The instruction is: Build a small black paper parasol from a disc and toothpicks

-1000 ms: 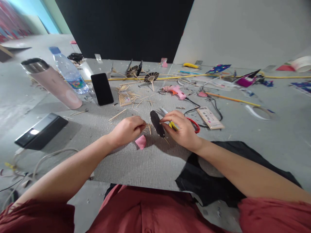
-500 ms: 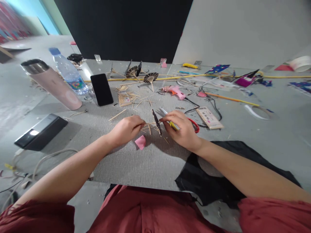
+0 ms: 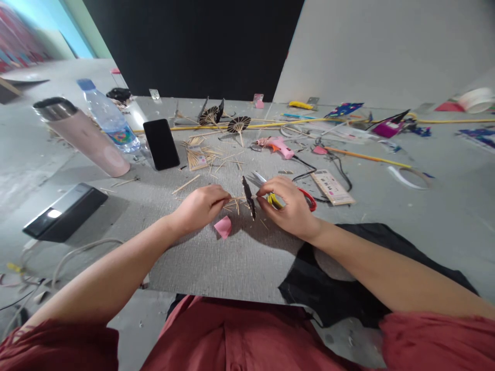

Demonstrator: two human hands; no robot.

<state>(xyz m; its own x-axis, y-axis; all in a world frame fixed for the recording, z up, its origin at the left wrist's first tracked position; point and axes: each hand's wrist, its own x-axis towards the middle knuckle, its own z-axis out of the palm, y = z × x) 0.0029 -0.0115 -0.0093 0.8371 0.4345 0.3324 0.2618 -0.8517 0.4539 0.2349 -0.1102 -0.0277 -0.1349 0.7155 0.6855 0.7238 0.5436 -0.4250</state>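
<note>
turning a small black disc on its stick between my two hands.
the black disc (image 3: 249,199) is held just above the table (image 3: 185,275); a second ago it showed me more of its broad face, and now it stands nearly edge-on, so i judge the work in hand is spinning it on the stick to check it. my left hand (image 3: 204,205) pinches the thin stick (image 3: 237,198) left of the disc; my right hand (image 3: 288,207) has thumb and finger closed at the disc's middle on the right, though what they grip there is mostly hidden. the scissors (image 3: 308,198) lie right of the disc, partly behind my right hand; the pink scrap (image 3: 223,227) lies left of it, nearer me; the glue gun (image 3: 281,147) lies beyond it.
</note>
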